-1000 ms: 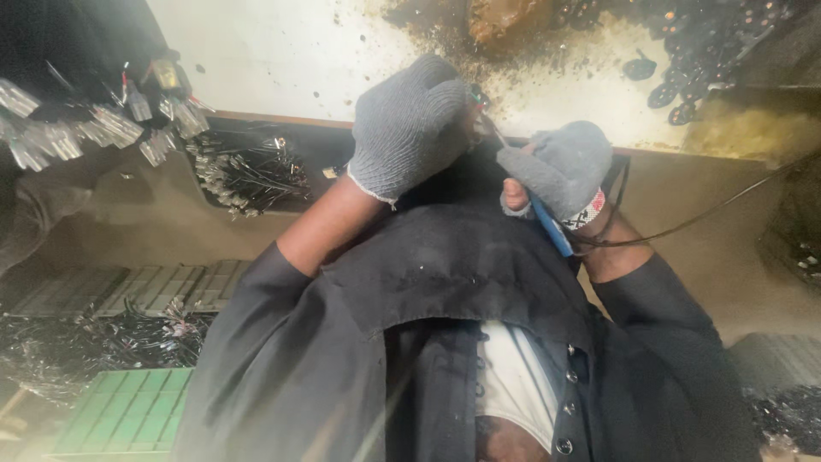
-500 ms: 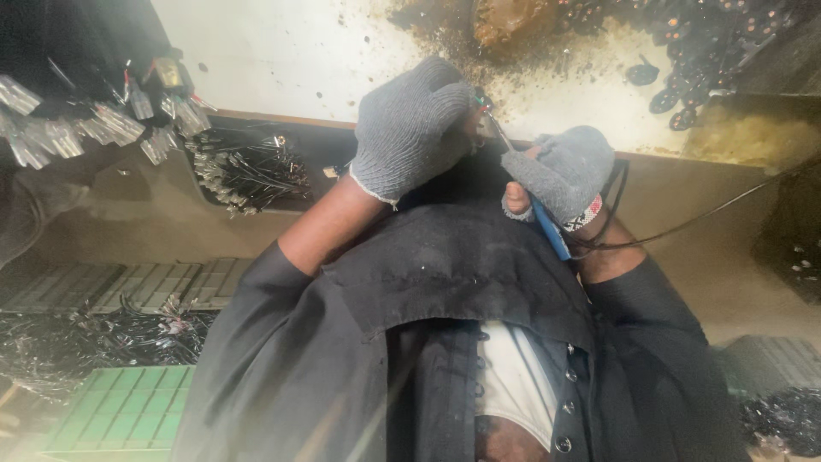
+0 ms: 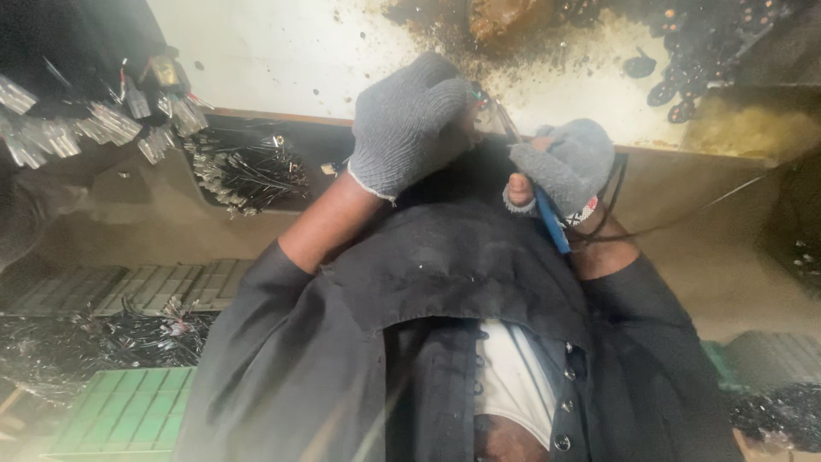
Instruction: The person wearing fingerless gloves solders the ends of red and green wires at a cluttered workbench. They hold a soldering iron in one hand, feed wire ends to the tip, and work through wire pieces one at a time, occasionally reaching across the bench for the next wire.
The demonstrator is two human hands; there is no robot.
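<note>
Both my hands wear grey knit gloves and meet over the near edge of a white, burn-stained bench top point(image 3: 282, 60). My left hand point(image 3: 410, 120) is curled around a small shiny wire piece point(image 3: 494, 113) that pokes out toward the right. My right hand point(image 3: 566, 167) grips a blue-handled soldering tool point(image 3: 552, 221). The tool's tip points at the wire piece, and a dark cable point(image 3: 684, 218) runs off to the right. My dark sleeves and open shirt fill the lower middle. What the left palm covers is hidden.
A bundle of dark wires with metal ends point(image 3: 244, 171) lies in a recess left of my hands. Clusters of silver connectors point(image 3: 94, 124) hang at the far left. Lower left hold a green crate point(image 3: 128, 415) and a wire pile point(image 3: 103, 342). Dark scorch residue point(image 3: 684, 51) covers the bench's right.
Almost nothing has changed. Both gloved hands stay pressed together at the same spot, and the view has shifted only slightly.
</note>
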